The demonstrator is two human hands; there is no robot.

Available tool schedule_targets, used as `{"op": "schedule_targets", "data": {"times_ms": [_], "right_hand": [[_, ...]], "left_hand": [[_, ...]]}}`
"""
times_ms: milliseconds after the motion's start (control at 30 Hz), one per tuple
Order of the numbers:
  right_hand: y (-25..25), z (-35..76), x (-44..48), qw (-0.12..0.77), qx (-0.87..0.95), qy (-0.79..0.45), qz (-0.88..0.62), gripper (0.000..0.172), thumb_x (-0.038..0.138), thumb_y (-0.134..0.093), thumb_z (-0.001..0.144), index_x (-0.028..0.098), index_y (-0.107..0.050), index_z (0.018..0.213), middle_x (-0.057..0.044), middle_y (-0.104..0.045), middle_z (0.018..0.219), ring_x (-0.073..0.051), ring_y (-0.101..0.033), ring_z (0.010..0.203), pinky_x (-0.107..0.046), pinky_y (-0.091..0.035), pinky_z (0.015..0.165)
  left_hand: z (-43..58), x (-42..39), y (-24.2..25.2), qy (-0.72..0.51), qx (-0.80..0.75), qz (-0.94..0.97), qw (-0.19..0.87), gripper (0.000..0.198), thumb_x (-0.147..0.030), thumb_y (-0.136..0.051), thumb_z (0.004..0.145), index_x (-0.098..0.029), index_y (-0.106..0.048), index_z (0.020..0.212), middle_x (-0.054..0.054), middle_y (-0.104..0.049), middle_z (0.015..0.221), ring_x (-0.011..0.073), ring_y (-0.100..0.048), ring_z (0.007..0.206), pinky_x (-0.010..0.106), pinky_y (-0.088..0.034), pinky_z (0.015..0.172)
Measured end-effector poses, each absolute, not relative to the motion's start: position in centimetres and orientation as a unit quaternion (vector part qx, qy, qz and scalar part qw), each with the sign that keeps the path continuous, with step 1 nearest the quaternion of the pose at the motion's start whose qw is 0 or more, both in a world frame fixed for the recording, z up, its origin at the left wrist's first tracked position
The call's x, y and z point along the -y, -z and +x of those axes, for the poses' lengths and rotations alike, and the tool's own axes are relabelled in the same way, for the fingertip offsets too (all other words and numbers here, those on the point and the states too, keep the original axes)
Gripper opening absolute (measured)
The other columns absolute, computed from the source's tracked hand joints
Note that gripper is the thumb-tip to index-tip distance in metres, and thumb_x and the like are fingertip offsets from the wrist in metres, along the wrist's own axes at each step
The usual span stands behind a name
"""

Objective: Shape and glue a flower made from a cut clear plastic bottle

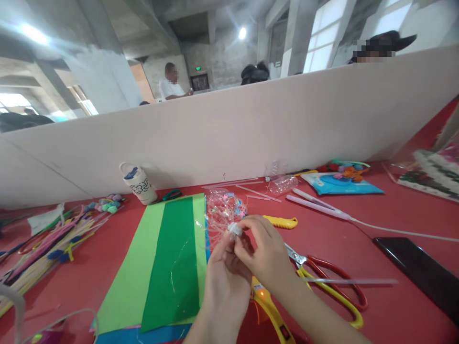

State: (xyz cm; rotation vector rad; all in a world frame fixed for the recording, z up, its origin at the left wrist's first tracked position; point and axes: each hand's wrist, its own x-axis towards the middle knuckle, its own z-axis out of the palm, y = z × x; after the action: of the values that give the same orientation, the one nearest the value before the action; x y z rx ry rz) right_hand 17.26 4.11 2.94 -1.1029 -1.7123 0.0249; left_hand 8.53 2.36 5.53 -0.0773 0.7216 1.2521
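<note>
Both my hands meet over the middle of the table. My left hand (pixel 229 272) grips a small white ribbed piece that looks like a bottle cap (pixel 234 229) between thumb and fingers. My right hand (pixel 263 248) pinches the same piece from the right side. Just beyond it spreads a bunch of clear, thin plastic strips (pixel 222 210) dotted with small coloured stars; whether it is joined to the white piece I cannot tell. Beneath my wrists lies a yellow glue gun (pixel 268 310) with an orange light on. Scissors with red and yellow handles (pixel 333 282) lie beside my right forearm.
Green sheets (pixel 172 258) lie left of my hands, with pipe cleaners (pixel 46 243) farther left. A white tumbler (pixel 139 186) stands by the partition (pixel 222 143). At right are a yellow cutter (pixel 283 221), a hair straightener (pixel 319 206), a blue packet (pixel 333 184) and a black phone (pixel 416 267).
</note>
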Motion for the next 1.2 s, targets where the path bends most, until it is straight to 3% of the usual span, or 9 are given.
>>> {"op": "schedule_targets", "data": {"times_ms": [1200], "right_hand": [[-2.87, 17.15, -4.07, 0.523, 0.713, -0.029, -0.466, 0.016, 0.010, -0.051, 0.073, 0.021, -0.051, 0.086, -0.005, -0.061, 0.086, -0.021, -0.056, 0.081, -0.036, -0.047, 0.072]], "left_hand": [[8.64, -2.35, -5.50, -0.579, -0.325, -0.038, 0.747, 0.017, -0.015, -0.053, 0.084, -0.011, -0.065, 0.074, 0.004, -0.065, 0.070, 0.0116, -0.062, 0.063, 0.020, -0.050, 0.059]]}}
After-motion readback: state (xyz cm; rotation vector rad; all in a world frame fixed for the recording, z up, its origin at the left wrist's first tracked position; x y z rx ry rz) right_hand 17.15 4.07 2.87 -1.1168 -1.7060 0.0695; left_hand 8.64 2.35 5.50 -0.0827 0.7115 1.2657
